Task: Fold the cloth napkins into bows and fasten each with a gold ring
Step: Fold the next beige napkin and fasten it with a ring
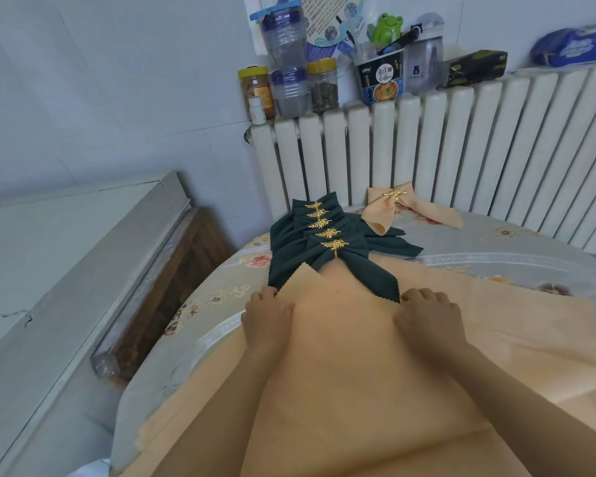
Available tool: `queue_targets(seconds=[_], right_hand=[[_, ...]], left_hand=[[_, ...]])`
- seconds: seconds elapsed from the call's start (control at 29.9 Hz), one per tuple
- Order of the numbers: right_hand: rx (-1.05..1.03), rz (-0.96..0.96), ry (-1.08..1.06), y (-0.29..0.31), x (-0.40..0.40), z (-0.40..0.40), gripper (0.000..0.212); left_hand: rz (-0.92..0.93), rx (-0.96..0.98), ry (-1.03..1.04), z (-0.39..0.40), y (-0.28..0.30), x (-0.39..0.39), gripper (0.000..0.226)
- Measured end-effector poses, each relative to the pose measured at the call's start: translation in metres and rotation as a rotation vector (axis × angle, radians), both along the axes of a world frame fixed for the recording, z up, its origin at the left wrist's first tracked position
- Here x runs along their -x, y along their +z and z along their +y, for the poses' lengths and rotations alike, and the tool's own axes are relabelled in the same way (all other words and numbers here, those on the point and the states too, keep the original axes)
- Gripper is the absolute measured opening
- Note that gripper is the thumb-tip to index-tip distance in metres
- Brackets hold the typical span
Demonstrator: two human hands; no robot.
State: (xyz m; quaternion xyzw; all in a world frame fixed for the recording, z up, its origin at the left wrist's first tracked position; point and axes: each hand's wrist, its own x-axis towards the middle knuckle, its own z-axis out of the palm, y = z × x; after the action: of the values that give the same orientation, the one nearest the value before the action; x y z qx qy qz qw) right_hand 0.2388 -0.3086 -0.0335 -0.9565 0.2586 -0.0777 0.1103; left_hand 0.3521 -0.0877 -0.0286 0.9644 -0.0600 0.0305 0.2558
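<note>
The left hand (267, 309) and the right hand (427, 313) are laid palm-down and set apart on an orange napkin (344, 339), fingers curled at its far edge, gripping nothing that can be made out. The napkin is spread flat on the bed (221, 325), directly under and between the hands, its far corner folded back just beyond the left hand. It appears soft, matte and peach-orange, with a pinked zigzag edge. The step in hand is judged to be the first fold or smoothing; the edges should be aligned squarely and creases pressed out evenly from the centre before pleating. Just beyond the hands a row of dark green bows (319, 235) is stacked, each fastened with a gold ring (334, 245); the nearest bow's tail lies over the napkin's far edge. Further off, beyond the right hand, one finished orange bow (382, 210) is noted
</note>
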Motion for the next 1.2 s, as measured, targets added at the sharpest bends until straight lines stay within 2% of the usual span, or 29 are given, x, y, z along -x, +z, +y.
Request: queue_targets(seconds=[0.1,0.2,0.33,0.43,0.57,0.73,0.8,0.9,1.2], right_hand=[[0.083,0.114,0.004,0.004,0.024,-0.010,0.042],[0.138,0.250,-0.033,0.012,0.044,-0.025,0.049],[0.060,0.370,-0.077,0.023,0.059,-0.038,0.050],[0.112,0.355,-0.023,0.028,0.071,-0.033,0.042],[0.128,0.150,0.040,0.041,0.083,-0.017,0.023],[0.194,-0.006,0.081,0.073,0.104,0.008,0.025],[0.221,0.026,0.101,0.082,0.114,0.011,0.026],[0.263,0.141,0.130,0.088,0.137,0.009,0.026],[0.287,0.309,0.114,0.058,0.242,0.016,0.031]], left_hand=[[-0.115,-0.028,-0.108,-0.002,0.002,0.022,0.050],[-0.137,-0.065,-0.211,0.002,0.003,0.056,0.033],[0.026,-0.014,-0.339,0.011,0.008,0.105,0.014],[0.156,-0.053,-0.484,0.016,0.011,0.140,0.022],[0.158,-0.137,-0.625,0.031,0.003,0.159,0.039],[0.116,-0.013,-0.561,0.046,0.012,0.177,0.016],[0.176,0.024,-0.536,0.049,0.023,0.183,0.009],[0.270,0.031,-0.574,0.055,0.039,0.200,0.011],[0.363,-0.146,-0.803,0.066,0.057,0.273,0.010]])
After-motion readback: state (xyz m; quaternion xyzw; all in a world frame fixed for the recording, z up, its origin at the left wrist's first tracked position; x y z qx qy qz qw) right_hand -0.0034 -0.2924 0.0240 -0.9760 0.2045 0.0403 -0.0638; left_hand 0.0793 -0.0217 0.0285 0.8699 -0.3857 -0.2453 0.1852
